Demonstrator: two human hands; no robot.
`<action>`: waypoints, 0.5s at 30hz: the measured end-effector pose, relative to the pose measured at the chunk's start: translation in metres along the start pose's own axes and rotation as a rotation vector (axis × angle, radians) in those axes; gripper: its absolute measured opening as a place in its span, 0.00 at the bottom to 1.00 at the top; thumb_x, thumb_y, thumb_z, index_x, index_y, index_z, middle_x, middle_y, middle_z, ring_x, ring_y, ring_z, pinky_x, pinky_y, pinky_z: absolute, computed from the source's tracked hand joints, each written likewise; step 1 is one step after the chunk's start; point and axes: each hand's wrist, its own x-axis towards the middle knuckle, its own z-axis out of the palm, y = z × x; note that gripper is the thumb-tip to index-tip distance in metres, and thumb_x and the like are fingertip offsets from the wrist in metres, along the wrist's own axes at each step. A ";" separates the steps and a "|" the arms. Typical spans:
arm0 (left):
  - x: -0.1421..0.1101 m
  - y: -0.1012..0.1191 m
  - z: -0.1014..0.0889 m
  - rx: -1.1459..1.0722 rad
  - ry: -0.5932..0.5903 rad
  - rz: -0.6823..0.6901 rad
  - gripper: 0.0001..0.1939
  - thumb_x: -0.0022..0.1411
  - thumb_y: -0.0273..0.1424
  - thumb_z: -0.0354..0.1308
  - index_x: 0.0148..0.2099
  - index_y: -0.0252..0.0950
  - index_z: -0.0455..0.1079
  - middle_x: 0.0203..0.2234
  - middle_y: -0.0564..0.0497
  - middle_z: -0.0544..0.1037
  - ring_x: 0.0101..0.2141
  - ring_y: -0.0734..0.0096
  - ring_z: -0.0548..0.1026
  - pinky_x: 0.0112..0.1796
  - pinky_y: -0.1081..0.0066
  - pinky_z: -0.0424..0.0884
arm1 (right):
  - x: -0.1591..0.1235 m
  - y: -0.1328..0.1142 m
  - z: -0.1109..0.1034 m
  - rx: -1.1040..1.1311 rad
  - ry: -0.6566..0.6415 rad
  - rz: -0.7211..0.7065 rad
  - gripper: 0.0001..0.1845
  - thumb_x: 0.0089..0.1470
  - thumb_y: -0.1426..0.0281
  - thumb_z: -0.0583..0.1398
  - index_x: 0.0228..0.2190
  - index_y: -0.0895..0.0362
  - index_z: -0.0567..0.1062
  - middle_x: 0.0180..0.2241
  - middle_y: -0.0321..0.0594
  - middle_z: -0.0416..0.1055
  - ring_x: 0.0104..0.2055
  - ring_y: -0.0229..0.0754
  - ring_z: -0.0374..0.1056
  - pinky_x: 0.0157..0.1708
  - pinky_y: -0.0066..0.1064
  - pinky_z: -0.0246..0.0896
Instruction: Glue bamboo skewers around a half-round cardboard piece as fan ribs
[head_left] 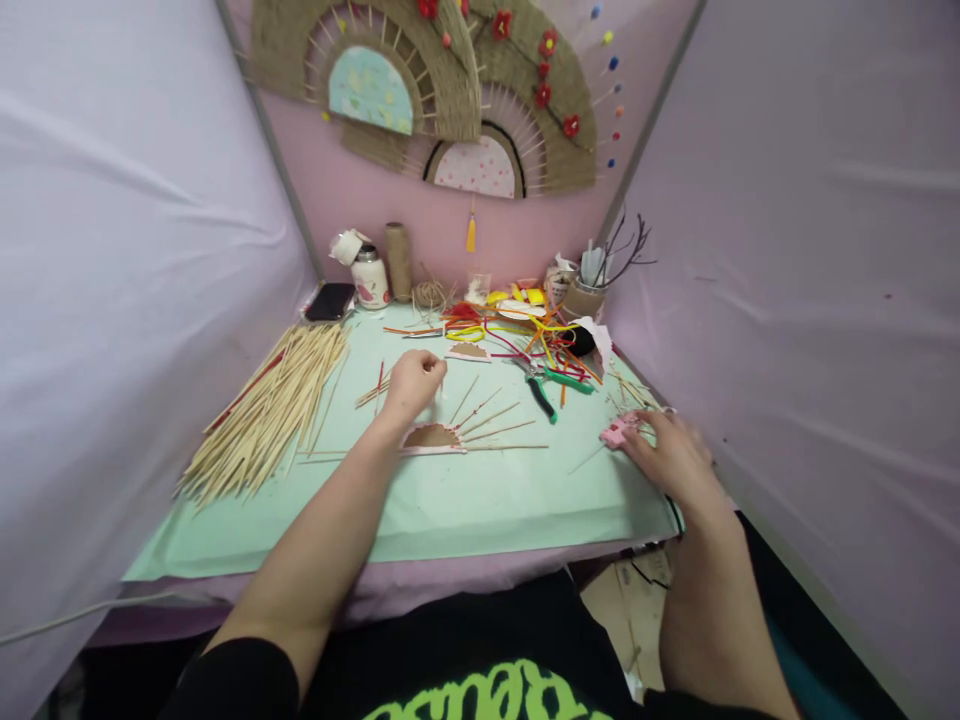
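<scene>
My left hand (pixel 415 385) is pinched closed above the work; a thin pale sliver shows below its fingertips, too small to name. Just under it lies a brown cardboard half-disc (pixel 432 436) with a pale lower edge. Several thin wooden sticks (pixel 491 419) fan out from its right side, one flat along the base. At the table's right edge, my right hand (pixel 673 455) curls over a small pink object (pixel 616 431) with red marks; its fingers are partly blurred and cover much of it. A smaller half-disc (pixel 469 351) lies behind.
A large pile of wooden sticks (pixel 262 410) covers the left side. Green-handled pliers (pixel 551 385), yellow-handled scissors (pixel 466 333) and tangled coloured pipe cleaners (pixel 525 335) lie at the back right. A phone (pixel 330 301) and a white bottle (pixel 370 278) stand back left. Fan decorations (pixel 544 150) hang behind.
</scene>
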 end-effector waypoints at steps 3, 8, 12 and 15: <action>0.006 -0.005 -0.007 -0.366 0.105 -0.119 0.11 0.54 0.37 0.55 0.26 0.36 0.71 0.22 0.53 0.73 0.29 0.69 0.69 0.34 0.70 0.64 | -0.002 0.022 0.011 -0.210 -0.144 0.020 0.26 0.56 0.55 0.58 0.48 0.61 0.76 0.50 0.59 0.72 0.50 0.62 0.67 0.47 0.47 0.60; 0.011 -0.006 -0.013 -0.780 0.153 -0.311 0.08 0.49 0.35 0.59 0.25 0.35 0.69 0.17 0.58 0.62 0.23 0.76 0.59 0.25 0.74 0.57 | 0.002 0.020 0.017 -0.290 -0.245 -0.059 0.22 0.57 0.57 0.56 0.38 0.63 0.78 0.41 0.59 0.75 0.45 0.57 0.70 0.46 0.42 0.61; 0.012 -0.002 -0.019 -1.123 0.116 -0.352 0.08 0.49 0.33 0.60 0.25 0.36 0.65 0.17 0.59 0.58 0.20 0.80 0.57 0.22 0.77 0.54 | 0.002 0.021 0.010 -0.188 -0.193 -0.043 0.22 0.56 0.57 0.54 0.33 0.62 0.78 0.35 0.59 0.76 0.40 0.57 0.71 0.39 0.43 0.63; 0.011 0.001 -0.022 -1.242 0.050 -0.330 0.09 0.50 0.32 0.62 0.26 0.35 0.66 0.17 0.59 0.60 0.20 0.82 0.58 0.22 0.79 0.57 | -0.002 0.023 -0.002 0.058 -0.144 -0.038 0.24 0.53 0.52 0.54 0.35 0.59 0.78 0.34 0.54 0.76 0.36 0.55 0.72 0.35 0.42 0.65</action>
